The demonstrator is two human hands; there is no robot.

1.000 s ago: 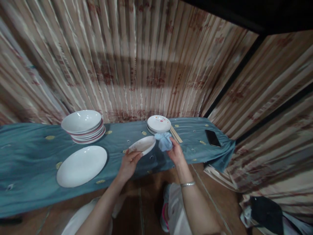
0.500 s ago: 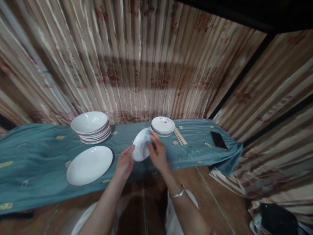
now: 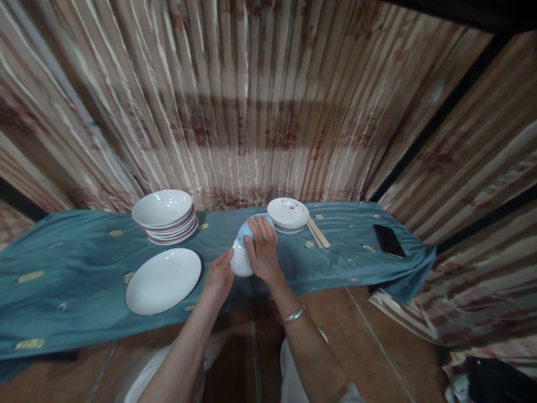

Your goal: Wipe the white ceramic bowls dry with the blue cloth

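My left hand (image 3: 218, 275) is closed on the left edge of a small white plate (image 3: 241, 262), held tilted above the table's front part. Over the plate's upper right, my right hand (image 3: 264, 249) presses a light blue cloth (image 3: 247, 228) with bent fingers. Cloth and fingers hide much of the plate. Just behind the right hand stands a stack of small white plates (image 3: 287, 212), the top one with a floral pattern. To the left of my left hand lies a large white oval plate (image 3: 163, 281).
A stack of white bowls (image 3: 163, 208) with red-edged pieces stands at the back left. Wooden chopsticks (image 3: 319, 233) lie beside the small plates, and a black phone (image 3: 389, 240) is at the right. A teal tablecloth (image 3: 84, 268) covers the table; a pleated curtain (image 3: 235, 101) hangs behind.
My right hand has moved up over the plate, spreading more of the blue cloth across its upper part. My left hand keeps its hold. The view has shifted slightly, moving the scene rightward.
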